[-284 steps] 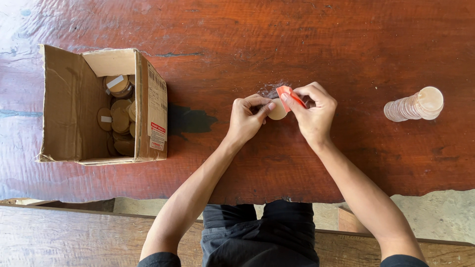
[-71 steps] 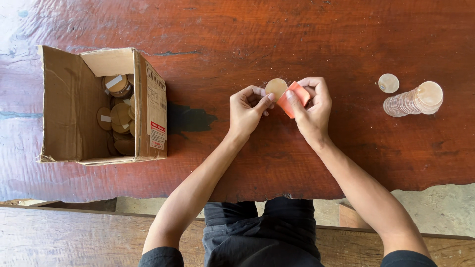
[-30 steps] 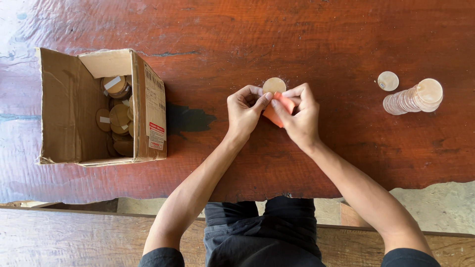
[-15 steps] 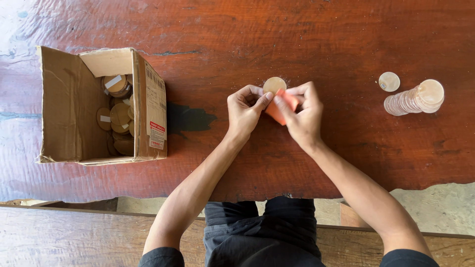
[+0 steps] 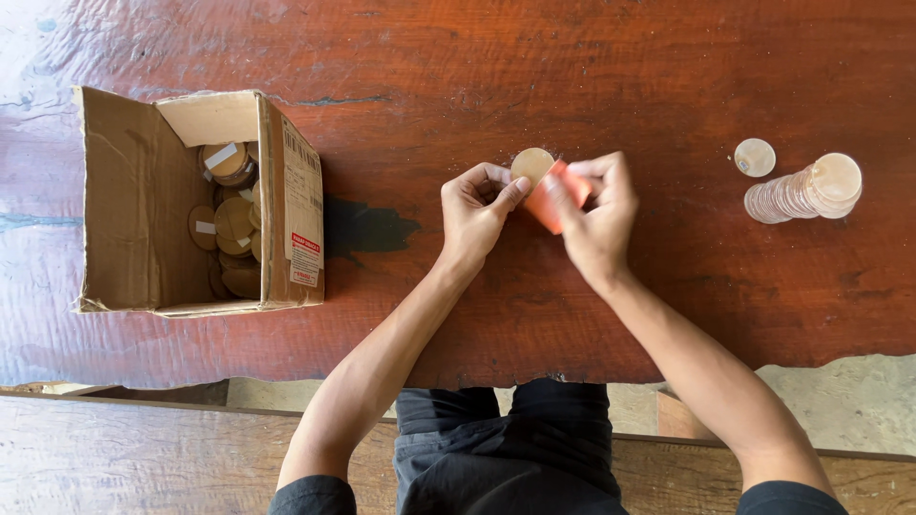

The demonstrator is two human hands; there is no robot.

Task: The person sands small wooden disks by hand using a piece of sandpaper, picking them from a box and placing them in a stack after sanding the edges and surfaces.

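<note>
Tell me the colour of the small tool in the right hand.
Orange-red; the tool shows best in the head view, pressed by the right hand against a tan disc.

Dark red wooden table (image 5: pixel 592 57) carries open cardboard box (image 5: pixel 124 210) at left, disc stack (image 5: pixel 801 191) and single disc (image 5: pixel 755 157) at right.

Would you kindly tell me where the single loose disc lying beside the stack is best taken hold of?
Pinch the loose disc by its rim, from above. It lies flat on the wooden table, apart from the tilted stack of discs, so only its edge gives fingers purchase.
</note>
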